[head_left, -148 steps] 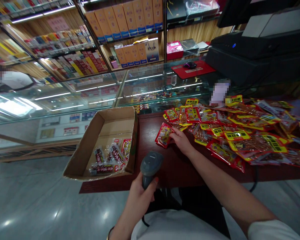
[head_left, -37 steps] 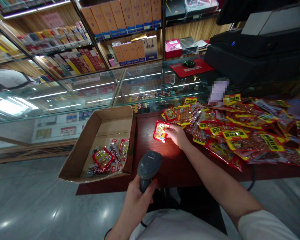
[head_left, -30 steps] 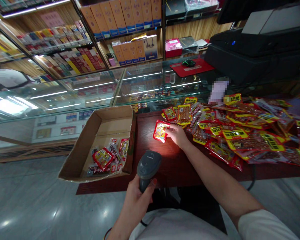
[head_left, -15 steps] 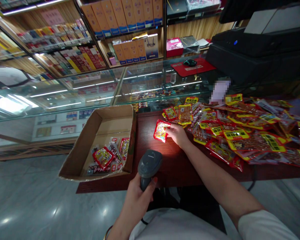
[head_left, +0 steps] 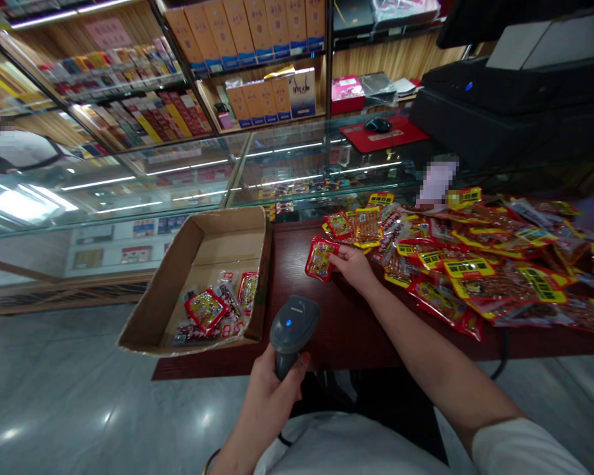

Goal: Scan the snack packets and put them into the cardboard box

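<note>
My left hand (head_left: 276,390) is wrapped round the handle of a grey barcode scanner (head_left: 295,323), whose small blue light is lit. The scanner's head points away from me, over the dark wooden board. Just beyond it, my right hand (head_left: 355,267) pinches the right edge of a small red snack packet (head_left: 321,258) with a shiny, patterned front. To the left stands an open cardboard box (head_left: 193,254) with several snack packets (head_left: 206,310) inside, red-edged and clear ones. A heap of yellow and red snack packets (head_left: 475,264) lies right of my right hand.
A glass display counter (head_left: 188,175) runs behind the board. On it are a red mouse mat (head_left: 400,137) with a black mouse (head_left: 377,125), and dark till equipment (head_left: 495,105). Shelves of boxes (head_left: 257,30) line the back. Another person (head_left: 30,148) is at far left.
The bright red glow on the packet and board has gone out, and a blue light now shows on the scanner. Both hands have stayed almost in place.
</note>
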`<state>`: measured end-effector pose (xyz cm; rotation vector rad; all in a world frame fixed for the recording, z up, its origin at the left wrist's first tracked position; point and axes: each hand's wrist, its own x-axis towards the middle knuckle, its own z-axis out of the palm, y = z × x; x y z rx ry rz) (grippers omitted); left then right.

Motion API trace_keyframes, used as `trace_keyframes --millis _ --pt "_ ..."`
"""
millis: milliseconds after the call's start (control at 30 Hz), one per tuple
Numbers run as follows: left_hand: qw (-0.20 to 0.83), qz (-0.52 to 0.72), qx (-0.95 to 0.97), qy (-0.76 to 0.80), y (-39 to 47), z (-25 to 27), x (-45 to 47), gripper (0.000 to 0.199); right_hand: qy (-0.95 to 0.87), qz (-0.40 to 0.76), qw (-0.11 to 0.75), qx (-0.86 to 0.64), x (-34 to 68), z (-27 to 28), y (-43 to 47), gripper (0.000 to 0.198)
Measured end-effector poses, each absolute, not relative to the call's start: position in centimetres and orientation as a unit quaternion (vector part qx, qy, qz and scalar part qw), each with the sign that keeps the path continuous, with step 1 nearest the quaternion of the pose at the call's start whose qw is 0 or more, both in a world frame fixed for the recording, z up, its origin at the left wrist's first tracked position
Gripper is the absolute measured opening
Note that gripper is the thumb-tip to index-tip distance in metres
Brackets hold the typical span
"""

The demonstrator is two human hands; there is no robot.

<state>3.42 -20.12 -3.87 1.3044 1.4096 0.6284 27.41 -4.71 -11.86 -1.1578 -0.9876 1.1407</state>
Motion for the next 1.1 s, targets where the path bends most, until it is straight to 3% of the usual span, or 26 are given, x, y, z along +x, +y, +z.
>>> trace_keyframes --millis 300,667,833,967,1100 --pt "0.544 0.279 0.523 0.594 -19.9 -4.2 3.9 0.027 -0.413 0.518 0.572 -0.484 27.1 -10.5 -5.8 0.043" --pt "0.53 0.263 0.54 0.598 -19.7 -3.8 4.1 0.023 -0.448 0.498 0.559 -0.489 26.5 -9.9 -6.5 0.032" --pt "0.553 0.283 0.511 0.594 -19.7 -4.1 4.6 0.02 -0.361 0.507 0.608 -0.493 26.6 -9.3 -6.7 0.034" --pt "0.559 0.299 0.496 0.593 -19.6 -6.0 4.4 0.02 -0.287 0.531 0.637 -0.479 25.6 -7.1 -6.9 0.038" --pt "0.586 0.323 0.469 0.577 -19.3 -7.0 4.1 0.029 -0.366 0.607 0.581 -0.399 21.0 -2.9 -7.0 0.044"
